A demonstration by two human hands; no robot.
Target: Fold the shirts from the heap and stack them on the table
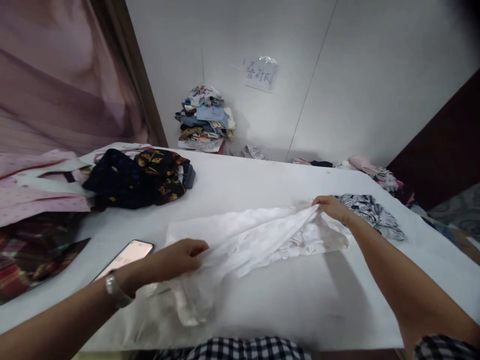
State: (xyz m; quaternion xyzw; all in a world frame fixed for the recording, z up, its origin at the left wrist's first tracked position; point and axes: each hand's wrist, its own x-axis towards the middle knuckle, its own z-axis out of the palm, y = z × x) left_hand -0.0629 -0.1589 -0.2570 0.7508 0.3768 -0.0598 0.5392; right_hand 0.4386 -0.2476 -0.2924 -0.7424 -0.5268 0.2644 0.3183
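Observation:
A white garment (255,235) lies spread across the middle of the white table (307,300). My left hand (176,257) grips its near left part, fingers curled into the cloth. My right hand (332,206) pinches the garment's far right end and holds it slightly raised. A wristwatch sits on my left wrist. Part of the garment hangs in folds toward the table's near edge.
A phone (125,255) lies face up by my left forearm. Dark patterned clothes (138,177) and pink shirts (33,185) sit at the left. A grey printed garment (375,215) lies beyond my right hand. A clothes pile (204,117) stands against the wall.

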